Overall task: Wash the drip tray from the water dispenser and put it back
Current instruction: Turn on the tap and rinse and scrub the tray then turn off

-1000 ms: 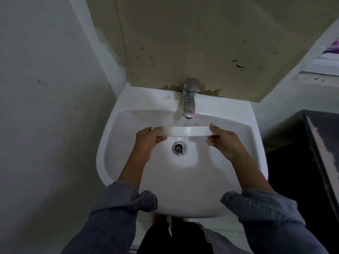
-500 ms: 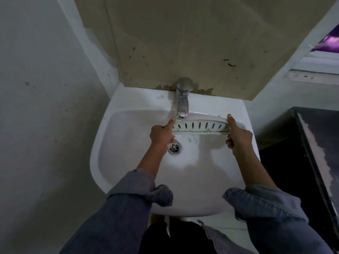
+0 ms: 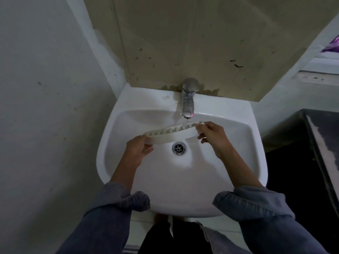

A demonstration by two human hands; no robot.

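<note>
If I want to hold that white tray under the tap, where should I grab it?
Probably by its two short ends, one hand from each side, as the left hand and right hand do. The tray is long and thin, and its slotted top catches water from the tap, so fingers there would block the rinse.

The drip tray [image 3: 170, 137] has tilted, left end lower; the left hand [image 3: 138, 150] dropped with it.

No writing, brand, number or sign can be read anywhere. The white drip tray [image 3: 172, 138], the chrome tap [image 3: 188, 100] and the wash basin [image 3: 183, 189] show only plain surfaces.
</note>
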